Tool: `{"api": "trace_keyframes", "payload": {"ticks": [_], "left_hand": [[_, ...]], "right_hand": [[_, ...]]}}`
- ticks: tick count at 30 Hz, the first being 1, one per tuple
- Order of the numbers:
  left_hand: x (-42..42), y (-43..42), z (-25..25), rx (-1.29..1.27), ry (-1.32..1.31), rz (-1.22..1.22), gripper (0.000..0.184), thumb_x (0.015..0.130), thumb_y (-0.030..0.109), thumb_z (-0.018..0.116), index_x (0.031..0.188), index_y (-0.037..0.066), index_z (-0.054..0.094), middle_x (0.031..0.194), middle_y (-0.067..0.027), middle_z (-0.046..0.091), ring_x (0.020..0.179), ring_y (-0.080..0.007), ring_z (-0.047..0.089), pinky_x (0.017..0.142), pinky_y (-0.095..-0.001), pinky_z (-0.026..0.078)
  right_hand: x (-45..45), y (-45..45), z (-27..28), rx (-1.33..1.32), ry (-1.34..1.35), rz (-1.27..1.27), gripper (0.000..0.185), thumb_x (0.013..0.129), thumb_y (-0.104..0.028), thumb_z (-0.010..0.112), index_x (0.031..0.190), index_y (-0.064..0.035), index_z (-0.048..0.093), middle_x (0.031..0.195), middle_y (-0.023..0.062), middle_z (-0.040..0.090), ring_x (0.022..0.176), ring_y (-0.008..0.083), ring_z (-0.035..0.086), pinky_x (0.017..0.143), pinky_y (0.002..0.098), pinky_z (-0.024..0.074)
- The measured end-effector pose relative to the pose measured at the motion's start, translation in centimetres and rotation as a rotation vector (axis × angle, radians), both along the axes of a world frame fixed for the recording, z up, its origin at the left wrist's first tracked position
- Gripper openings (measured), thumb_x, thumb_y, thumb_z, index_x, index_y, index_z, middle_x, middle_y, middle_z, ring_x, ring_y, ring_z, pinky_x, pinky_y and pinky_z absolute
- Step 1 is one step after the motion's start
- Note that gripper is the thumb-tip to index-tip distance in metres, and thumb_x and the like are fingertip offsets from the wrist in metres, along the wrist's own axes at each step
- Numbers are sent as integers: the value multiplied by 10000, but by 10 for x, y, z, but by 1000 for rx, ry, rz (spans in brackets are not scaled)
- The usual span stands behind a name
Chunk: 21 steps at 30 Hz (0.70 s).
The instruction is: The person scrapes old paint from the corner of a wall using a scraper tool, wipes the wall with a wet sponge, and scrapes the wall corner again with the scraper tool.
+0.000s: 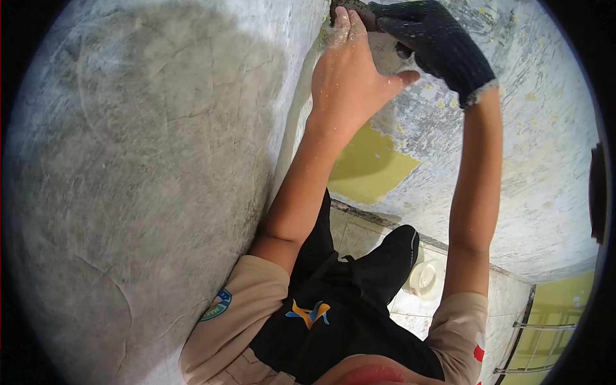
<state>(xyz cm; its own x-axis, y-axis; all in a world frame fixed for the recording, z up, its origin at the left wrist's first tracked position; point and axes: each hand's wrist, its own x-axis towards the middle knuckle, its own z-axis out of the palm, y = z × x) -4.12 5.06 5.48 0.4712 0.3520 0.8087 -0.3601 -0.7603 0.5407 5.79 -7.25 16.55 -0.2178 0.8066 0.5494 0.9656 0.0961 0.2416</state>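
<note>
My left hand (350, 83) is bare and dusted with pale powder. Its fingers stretch up toward the wall corner and its thumb stands apart. The fingertips overlap a flat grey-brown scraper (360, 11) at the top edge of the view; whether they press on it I cannot tell. My right hand (433, 42), in a dark knitted glove, is closed around the scraper's other end, hiding the handle. The blade lies by the corner, against the patchy wall (449, 147), where old paint has come off. A yellow-green paint patch (375, 165) shows below my left hand.
A grey cracked wall (160, 179) runs close along my left side. Below, a pale round container (424, 278) stands on the tiled floor (359, 234) near my knee. Metal bars (542, 327) are at the lower right, and a dark object (597, 192) is at the right edge.
</note>
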Motion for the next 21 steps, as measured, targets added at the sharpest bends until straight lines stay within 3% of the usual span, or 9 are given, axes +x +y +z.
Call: {"api": "trace_keyframes", "payload": {"ticks": [2, 4, 6, 7, 9, 10, 17, 19, 21], "left_hand": [[2, -3, 3, -18, -18, 21, 1145, 621, 425, 921, 1427, -171, 366, 1486, -385, 374, 1336, -445, 490, 1086, -408, 443], [5, -2, 4, 50, 81, 48, 1114, 765, 406, 840, 1499, -157, 221, 1559, -356, 274, 1429, -449, 358, 1136, -419, 384], [8, -3, 0, 82, 59, 83, 1108, 762, 393, 841, 1497, -159, 222, 1561, -357, 271, 1416, -450, 379, 1124, -420, 398], [9, -3, -1, 114, 41, 114, 1103, 760, 379, 842, 1496, -161, 223, 1562, -358, 268, 1402, -451, 400, 1112, -421, 412], [-8, -5, 16, 79, 79, 38, 1103, 755, 369, 845, 1496, -161, 223, 1561, -358, 270, 1403, -447, 401, 1112, -423, 411], [-14, -6, 20, 46, 124, -43, 1103, 751, 358, 848, 1496, -161, 223, 1560, -359, 272, 1403, -443, 402, 1113, -426, 410], [-10, -2, 21, 24, 144, -36, 1075, 731, 252, 854, 1491, -171, 222, 1557, -359, 277, 1422, -434, 376, 1152, -414, 366], [-9, -3, 16, 125, 67, 80, 1042, 736, 207, 838, 1486, -178, 226, 1546, -367, 291, 1418, -444, 376, 1164, -414, 351], [-9, -5, 13, 94, 71, 33, 1030, 739, 196, 831, 1486, -178, 228, 1540, -370, 298, 1419, -448, 372, 1168, -420, 345]], "right_hand": [[-9, -3, 1, -7, 68, -58, 288, 858, -115, 682, 1116, 4, 728, 930, 201, 739, 706, 240, 695, 637, 331, 546], [-25, -5, -5, -22, 144, -111, 295, 856, -104, 684, 1129, 0, 726, 929, 213, 735, 707, 249, 695, 653, 333, 547], [-40, -3, -7, 52, 480, -398, 268, 859, -117, 655, 1083, 18, 718, 870, 225, 719, 698, 315, 689, 661, 382, 546], [-34, -4, -9, 49, 473, -395, 268, 859, -117, 655, 1083, 18, 718, 870, 225, 719, 698, 315, 689, 661, 382, 546], [-14, -13, -18, 87, 34, -406, 365, 911, -265, 700, 1228, -84, 706, 956, 133, 754, 775, 274, 707, 724, 391, 555], [-17, -16, -14, 84, 65, -440, 337, 897, -229, 695, 1209, -103, 713, 1052, 151, 739, 905, 354, 706, 806, 431, 546], [-40, -2, -9, 17, -256, -525, 322, 914, -217, 633, 1187, -63, 707, 1047, 185, 721, 918, 377, 682, 829, 430, 540], [-56, 6, -8, 62, -303, -556, 237, 870, -154, 622, 1004, 28, 694, 785, 211, 693, 701, 372, 670, 654, 439, 532], [-57, 5, -18, 81, -281, -548, 225, 872, -164, 611, 978, 22, 680, 759, 201, 680, 703, 376, 664, 642, 453, 523]]}}
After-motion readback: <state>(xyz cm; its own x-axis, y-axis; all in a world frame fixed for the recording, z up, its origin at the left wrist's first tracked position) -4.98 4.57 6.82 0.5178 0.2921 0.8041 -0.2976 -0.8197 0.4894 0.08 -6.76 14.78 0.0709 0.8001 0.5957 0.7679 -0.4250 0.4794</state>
